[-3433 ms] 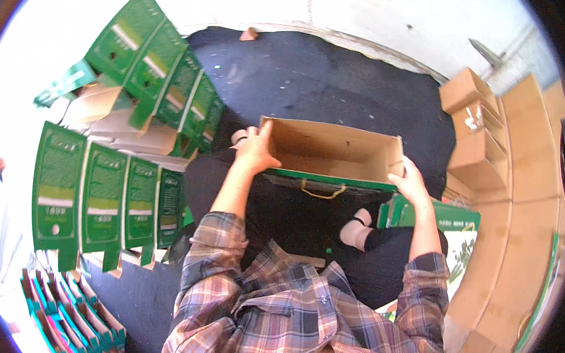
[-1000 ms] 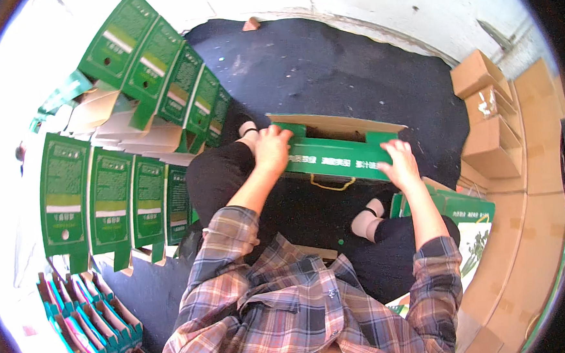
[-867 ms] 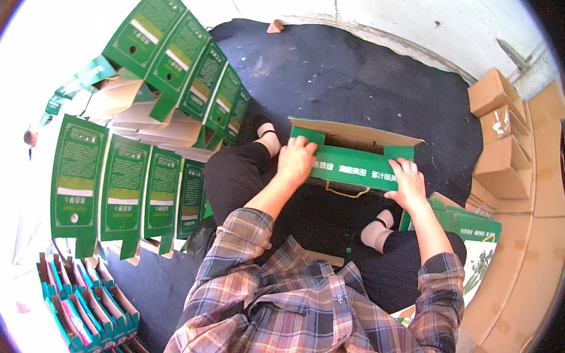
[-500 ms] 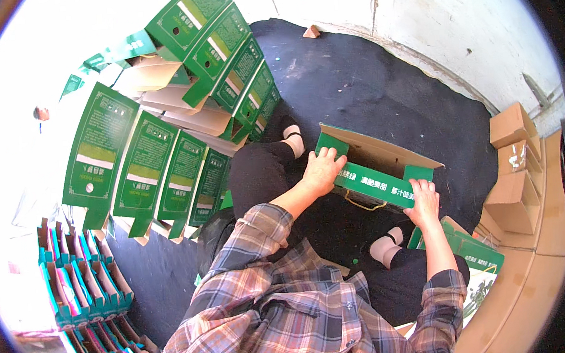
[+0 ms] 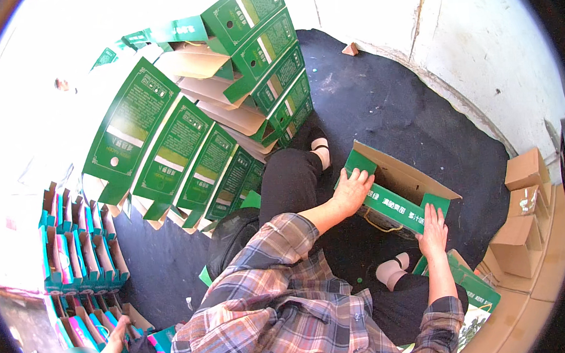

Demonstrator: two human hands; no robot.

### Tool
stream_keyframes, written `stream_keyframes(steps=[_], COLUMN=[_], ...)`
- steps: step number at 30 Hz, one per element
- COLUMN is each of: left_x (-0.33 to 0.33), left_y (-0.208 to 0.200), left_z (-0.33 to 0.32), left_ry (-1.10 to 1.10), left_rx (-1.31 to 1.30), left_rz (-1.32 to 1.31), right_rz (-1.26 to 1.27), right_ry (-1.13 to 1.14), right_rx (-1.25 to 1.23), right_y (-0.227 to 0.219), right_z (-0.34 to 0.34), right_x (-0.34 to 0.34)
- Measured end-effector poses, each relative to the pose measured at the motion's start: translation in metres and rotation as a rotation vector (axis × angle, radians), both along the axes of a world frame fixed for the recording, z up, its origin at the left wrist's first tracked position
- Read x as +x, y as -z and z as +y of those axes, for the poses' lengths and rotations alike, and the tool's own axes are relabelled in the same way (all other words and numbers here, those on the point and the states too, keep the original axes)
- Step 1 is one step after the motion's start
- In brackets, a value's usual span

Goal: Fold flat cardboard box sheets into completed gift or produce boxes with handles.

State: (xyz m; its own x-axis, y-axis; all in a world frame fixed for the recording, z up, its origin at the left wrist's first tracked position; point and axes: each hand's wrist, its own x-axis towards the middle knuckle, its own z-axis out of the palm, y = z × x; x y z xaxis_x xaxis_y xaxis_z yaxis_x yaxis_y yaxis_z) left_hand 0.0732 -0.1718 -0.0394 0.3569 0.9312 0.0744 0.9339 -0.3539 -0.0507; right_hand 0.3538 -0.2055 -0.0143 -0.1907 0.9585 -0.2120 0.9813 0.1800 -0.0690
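An open-topped green cardboard box (image 5: pixel 394 210) with a brown inside stands tilted between my knees. A thin cord handle hangs on its near side. My left hand (image 5: pixel 353 191) is closed over the near rim at the box's left corner, its fingers on the green end flap. At the right corner my right hand (image 5: pixel 433 230) grips the rim, with fingers stretched over the other end flap and the thumb side against the wall. The box's bottom is hidden from me.
Tall stacks of green boxes (image 5: pixel 184 150) stand on the left. Teal-and-pink open boxes (image 5: pixel 80 253) fill the lower left, where another person's hand (image 5: pixel 117 332) reaches in. Brown cartons (image 5: pixel 519 243) line the right wall. Another green box (image 5: pixel 474 288) lies by my right knee.
My view has shifted, so the scene sits further right and lower. Both hands stay on the box; the right fingers now lie straighter over its flap. More of the other person's arm shows.
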Motion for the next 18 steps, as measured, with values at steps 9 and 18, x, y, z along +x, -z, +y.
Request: stream_keyframes(steps=[9,18], left_x=[-0.064,-0.3], left_y=[-0.133,-0.041], left_z=[-0.022,-0.1], left_ry=[0.033,-0.82], left_rx=[0.136,-0.15], left_rz=[-0.609,-0.917], right_rz=[-0.011,-0.022], right_ry=[0.003,0.001], right_rx=[-0.005,-0.039], right_y=[0.001,-0.017], right_z=[0.002,0.003], right_x=[-0.008,-0.025])
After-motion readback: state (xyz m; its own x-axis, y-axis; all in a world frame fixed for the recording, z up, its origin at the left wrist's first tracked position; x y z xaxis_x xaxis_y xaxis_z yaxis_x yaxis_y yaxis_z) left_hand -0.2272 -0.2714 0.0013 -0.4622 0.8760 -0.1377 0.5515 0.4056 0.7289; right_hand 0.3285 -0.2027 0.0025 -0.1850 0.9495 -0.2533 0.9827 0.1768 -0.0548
